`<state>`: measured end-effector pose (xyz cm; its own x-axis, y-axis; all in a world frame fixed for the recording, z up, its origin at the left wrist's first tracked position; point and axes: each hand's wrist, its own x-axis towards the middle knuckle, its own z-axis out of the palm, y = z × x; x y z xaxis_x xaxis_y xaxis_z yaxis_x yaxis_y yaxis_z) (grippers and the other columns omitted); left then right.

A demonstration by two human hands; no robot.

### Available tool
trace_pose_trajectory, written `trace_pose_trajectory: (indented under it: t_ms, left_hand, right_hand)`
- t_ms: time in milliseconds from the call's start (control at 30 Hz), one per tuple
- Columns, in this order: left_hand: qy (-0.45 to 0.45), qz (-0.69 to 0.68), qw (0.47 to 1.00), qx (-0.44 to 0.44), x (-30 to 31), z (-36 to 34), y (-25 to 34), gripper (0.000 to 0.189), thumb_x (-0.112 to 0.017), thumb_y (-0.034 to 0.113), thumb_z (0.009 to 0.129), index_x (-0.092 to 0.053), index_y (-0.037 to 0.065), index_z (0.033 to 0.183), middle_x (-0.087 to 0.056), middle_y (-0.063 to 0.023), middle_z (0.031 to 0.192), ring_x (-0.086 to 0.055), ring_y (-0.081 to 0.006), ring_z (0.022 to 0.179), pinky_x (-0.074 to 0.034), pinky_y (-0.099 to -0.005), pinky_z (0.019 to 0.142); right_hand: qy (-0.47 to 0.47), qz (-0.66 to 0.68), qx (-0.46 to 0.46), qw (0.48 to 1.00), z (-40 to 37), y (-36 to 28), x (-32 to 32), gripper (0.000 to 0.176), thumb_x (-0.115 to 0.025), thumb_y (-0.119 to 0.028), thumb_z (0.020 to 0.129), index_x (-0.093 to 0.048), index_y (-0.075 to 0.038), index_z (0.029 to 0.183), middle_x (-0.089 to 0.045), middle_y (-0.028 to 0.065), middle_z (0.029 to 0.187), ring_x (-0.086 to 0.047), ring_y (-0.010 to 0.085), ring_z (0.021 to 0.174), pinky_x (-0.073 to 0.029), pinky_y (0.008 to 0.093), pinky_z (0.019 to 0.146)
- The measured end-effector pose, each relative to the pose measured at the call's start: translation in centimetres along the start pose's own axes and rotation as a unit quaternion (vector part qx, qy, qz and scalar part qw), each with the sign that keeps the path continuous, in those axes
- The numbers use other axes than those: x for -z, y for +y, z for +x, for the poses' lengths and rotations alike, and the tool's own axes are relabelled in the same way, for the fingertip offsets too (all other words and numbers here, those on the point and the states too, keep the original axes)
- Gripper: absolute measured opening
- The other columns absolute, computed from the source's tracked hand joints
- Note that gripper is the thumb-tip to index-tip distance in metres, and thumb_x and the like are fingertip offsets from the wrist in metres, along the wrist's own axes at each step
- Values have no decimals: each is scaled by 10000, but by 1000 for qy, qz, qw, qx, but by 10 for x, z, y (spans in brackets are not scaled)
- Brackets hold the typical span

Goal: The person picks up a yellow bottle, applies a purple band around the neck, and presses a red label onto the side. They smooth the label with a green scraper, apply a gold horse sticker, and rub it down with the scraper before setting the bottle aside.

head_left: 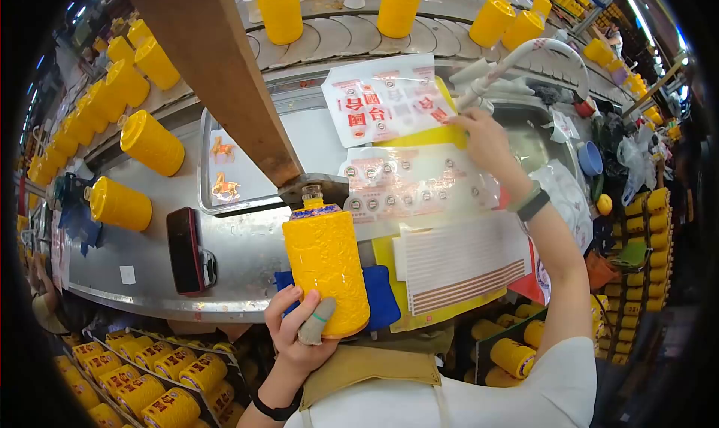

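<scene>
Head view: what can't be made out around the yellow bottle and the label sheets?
Blue pad: middle hidden behind yellow bottle, held by left hand.
Right hand: fingertips blur against label sheet; pinching or touching, cannot tell.
Print on it: too small to read.

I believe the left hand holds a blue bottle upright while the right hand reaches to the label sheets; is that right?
Not quite: the head view shows the bottle is yellow. The left hand does hold it upright while the right hand reaches to the label sheets.

Left hand point(299, 331) curls gripping near the body; right hand point(487, 140) reaches forward, arm extended.
</scene>
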<state>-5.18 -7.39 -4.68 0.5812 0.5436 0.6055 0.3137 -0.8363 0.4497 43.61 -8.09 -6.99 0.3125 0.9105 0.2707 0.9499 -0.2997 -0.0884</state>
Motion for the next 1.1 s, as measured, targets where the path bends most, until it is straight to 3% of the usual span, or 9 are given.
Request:
trace_pose_trajectory:
  t_ms: [100, 200, 267, 400, 567, 733, 833, 933, 1100]
  left_hand:
    - [6, 1, 1000, 6, -1, -1, 2, 303, -792, 157, 852, -740, 111, 1147, -627, -50, 1303, -562, -331, 1241, -535, -465, 1003]
    - [5, 0, 1000, 10, 1, -1, 3, 310, -793, 145, 843, -748, 109, 1147, -630, -49, 1306, -565, -328, 1239, -533, -447, 999]
    - [4, 2, 1000, 11, 1, 0, 3, 316, -794, 138, 837, -752, 108, 1148, -631, -49, 1309, -566, -326, 1238, -531, -436, 998]
    - [8, 0, 1000, 16, 2, 3, 7, 368, -830, 145, 804, -757, 106, 1164, -632, -48, 1320, -578, -314, 1233, -529, -413, 997]
    - [2, -22, 1000, 19, 8, 8, 7, 438, -868, 137, 766, -753, 108, 1188, -633, -54, 1338, -592, -310, 1234, -528, -419, 1008]
    - [-9, -33, 999, 6, 12, 11, 4, 500, -875, 96, 734, -736, 97, 1214, -642, -73, 1356, -604, -324, 1245, -537, -425, 1006]
    - [-2, -32, 999, 3, 12, 13, 6, 488, -871, 91, 738, -735, 91, 1206, -649, -72, 1350, -607, -326, 1244, -542, -426, 999]
    - [-11, -31, 999, -3, 13, 12, 6, 544, -882, 88, 723, -714, 63, 1239, -629, -106, 1376, -604, -345, 1252, -529, -442, 1023]
    - [-28, -73, 993, 85, 19, 3, 1, 780, -915, 92, 711, -582, 13, 1413, -536, -198, 1482, -581, -385, 1298, -458, -454, 1119]
  right_hand:
    - [-35, 52, -110, 992, 6, 14, -2, 296, -654, -212, 966, -737, -126, 1237, -685, 182, 1238, -667, 347, 1154, -550, 447, 934]
    - [-137, 202, -344, 907, 26, 15, -13, 549, -707, -485, 939, -710, -38, 1258, -681, 239, 1301, -680, 346, 1179, -546, 423, 960]
    - [-108, 169, -356, 913, 32, 12, -29, 680, -727, -611, 893, -725, 40, 1089, -750, 198, 1067, -721, 280, 978, -543, 377, 870]
    - [-17, 206, -304, 930, 38, 24, -39, 577, -775, -565, 887, -734, 6, 959, -739, 131, 897, -695, 223, 777, -541, 352, 716]
    - [-103, 346, -410, 837, 27, 51, -10, 392, -873, -387, 827, -756, -20, 900, -664, 35, 671, -577, 115, 502, -408, 303, 446]
    - [-114, 290, -394, 865, -3, 93, 25, 367, -876, -348, 807, -749, -11, 878, -667, 57, 687, -579, 134, 496, -428, 333, 452]
    - [-242, 66, -387, 887, -21, 113, 14, 460, -921, -413, 735, -746, -15, 884, -724, 93, 801, -656, 210, 627, -533, 363, 596]
    - [-121, -50, -333, 934, -42, 122, -19, 382, -887, -328, 726, -768, 0, 882, -764, 212, 939, -742, 358, 895, -574, 428, 846]
    - [-9, 102, -215, 971, -29, 82, 16, 203, -824, -170, 766, -767, -44, 914, -761, 149, 877, -743, 294, 845, -568, 391, 778]
